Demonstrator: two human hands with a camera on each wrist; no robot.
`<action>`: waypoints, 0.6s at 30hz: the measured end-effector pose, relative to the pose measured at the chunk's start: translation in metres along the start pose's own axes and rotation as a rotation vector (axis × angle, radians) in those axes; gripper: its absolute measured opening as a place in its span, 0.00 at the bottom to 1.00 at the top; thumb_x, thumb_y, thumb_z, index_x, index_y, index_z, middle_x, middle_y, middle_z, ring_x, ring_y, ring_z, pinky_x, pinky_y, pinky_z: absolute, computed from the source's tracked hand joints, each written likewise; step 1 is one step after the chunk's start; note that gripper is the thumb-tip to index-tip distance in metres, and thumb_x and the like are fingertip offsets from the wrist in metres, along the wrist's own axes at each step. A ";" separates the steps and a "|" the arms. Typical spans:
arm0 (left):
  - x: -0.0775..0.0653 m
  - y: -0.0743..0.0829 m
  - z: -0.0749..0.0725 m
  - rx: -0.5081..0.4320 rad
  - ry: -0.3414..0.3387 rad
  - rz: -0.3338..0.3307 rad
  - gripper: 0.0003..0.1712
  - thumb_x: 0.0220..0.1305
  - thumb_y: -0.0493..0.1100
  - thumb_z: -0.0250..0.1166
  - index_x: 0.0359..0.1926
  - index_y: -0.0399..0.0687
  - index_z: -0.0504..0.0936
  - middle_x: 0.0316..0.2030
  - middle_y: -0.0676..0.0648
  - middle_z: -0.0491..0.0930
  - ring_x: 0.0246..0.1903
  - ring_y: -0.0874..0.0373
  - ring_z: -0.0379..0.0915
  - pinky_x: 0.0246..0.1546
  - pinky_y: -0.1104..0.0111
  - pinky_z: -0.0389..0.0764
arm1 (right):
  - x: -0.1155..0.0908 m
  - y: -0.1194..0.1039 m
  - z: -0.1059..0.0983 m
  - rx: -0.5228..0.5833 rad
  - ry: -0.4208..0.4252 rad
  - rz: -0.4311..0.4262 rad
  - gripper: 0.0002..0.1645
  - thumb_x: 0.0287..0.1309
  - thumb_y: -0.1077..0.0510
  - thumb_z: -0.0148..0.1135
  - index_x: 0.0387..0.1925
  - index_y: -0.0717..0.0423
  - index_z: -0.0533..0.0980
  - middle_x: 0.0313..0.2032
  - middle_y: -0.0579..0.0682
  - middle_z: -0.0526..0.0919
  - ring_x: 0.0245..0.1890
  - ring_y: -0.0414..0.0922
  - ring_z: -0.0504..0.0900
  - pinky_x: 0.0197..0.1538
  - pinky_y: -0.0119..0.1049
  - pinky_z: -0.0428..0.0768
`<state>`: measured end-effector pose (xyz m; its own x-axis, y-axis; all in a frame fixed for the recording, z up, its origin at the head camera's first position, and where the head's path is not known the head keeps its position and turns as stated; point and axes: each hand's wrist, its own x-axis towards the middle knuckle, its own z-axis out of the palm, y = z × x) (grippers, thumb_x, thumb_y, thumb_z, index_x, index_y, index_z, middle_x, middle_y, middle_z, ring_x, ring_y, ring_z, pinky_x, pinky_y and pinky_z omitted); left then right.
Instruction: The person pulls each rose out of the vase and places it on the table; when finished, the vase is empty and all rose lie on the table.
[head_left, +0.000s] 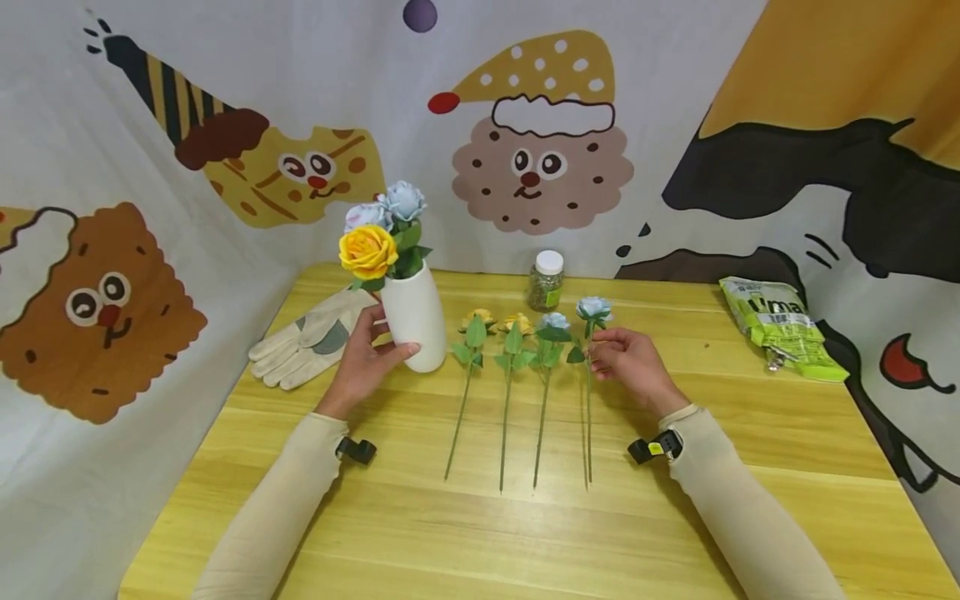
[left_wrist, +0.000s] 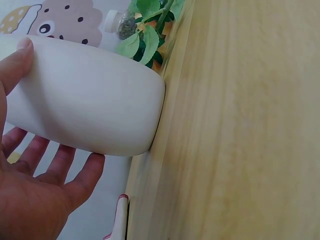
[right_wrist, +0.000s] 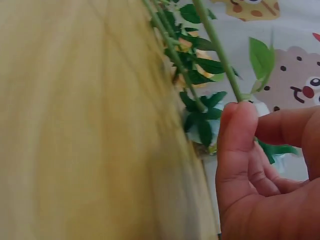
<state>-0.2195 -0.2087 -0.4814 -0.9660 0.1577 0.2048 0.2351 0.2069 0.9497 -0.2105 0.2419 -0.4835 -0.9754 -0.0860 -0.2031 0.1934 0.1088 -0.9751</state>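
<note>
My left hand (head_left: 366, 360) grips a white vase (head_left: 417, 321), thumb in front and fingers along its other side. The vase leans slightly, its base at the tabletop. A yellow rose (head_left: 368, 252), a light blue rose (head_left: 406, 201) and a pale rose (head_left: 367, 217) stand in it; their stems are hidden inside. With thumb and fingertips, my right hand (head_left: 636, 364) pinches the green stem (right_wrist: 217, 45) of another light blue rose (head_left: 594, 309), just below the bloom. Left of it lie a blue rose (head_left: 554, 323) and two yellow roses (head_left: 517, 323), stems toward me.
White work gloves (head_left: 311, 340) lie left of the vase. A lidded jar (head_left: 547, 282) stands at the table's back edge, and a green snack bag (head_left: 783, 327) lies at the back right. A cartoon-printed cloth (head_left: 300, 67) hangs behind the wooden table (head_left: 465, 542).
</note>
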 end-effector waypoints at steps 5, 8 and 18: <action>0.000 0.001 0.001 0.008 -0.001 -0.007 0.41 0.66 0.42 0.77 0.72 0.47 0.64 0.69 0.45 0.69 0.66 0.45 0.73 0.56 0.69 0.84 | 0.001 0.011 0.004 -0.016 -0.039 0.057 0.24 0.72 0.64 0.60 0.62 0.76 0.68 0.37 0.49 0.88 0.29 0.41 0.87 0.35 0.34 0.90; 0.000 0.000 0.001 0.016 0.002 -0.005 0.41 0.66 0.43 0.77 0.73 0.47 0.64 0.69 0.45 0.69 0.66 0.45 0.73 0.57 0.68 0.84 | 0.003 0.014 0.005 -0.034 -0.056 0.079 0.24 0.72 0.65 0.60 0.62 0.77 0.68 0.38 0.51 0.87 0.29 0.41 0.88 0.35 0.34 0.90; 0.000 -0.001 -0.001 0.013 0.003 -0.004 0.42 0.66 0.44 0.77 0.73 0.48 0.64 0.69 0.46 0.69 0.67 0.44 0.73 0.57 0.68 0.84 | 0.006 0.015 0.006 -0.084 -0.051 0.130 0.25 0.72 0.66 0.59 0.64 0.77 0.69 0.36 0.50 0.87 0.30 0.43 0.90 0.38 0.35 0.90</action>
<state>-0.2199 -0.2094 -0.4819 -0.9672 0.1540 0.2018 0.2327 0.2196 0.9474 -0.2129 0.2368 -0.4997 -0.9357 -0.1154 -0.3333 0.3060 0.2042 -0.9299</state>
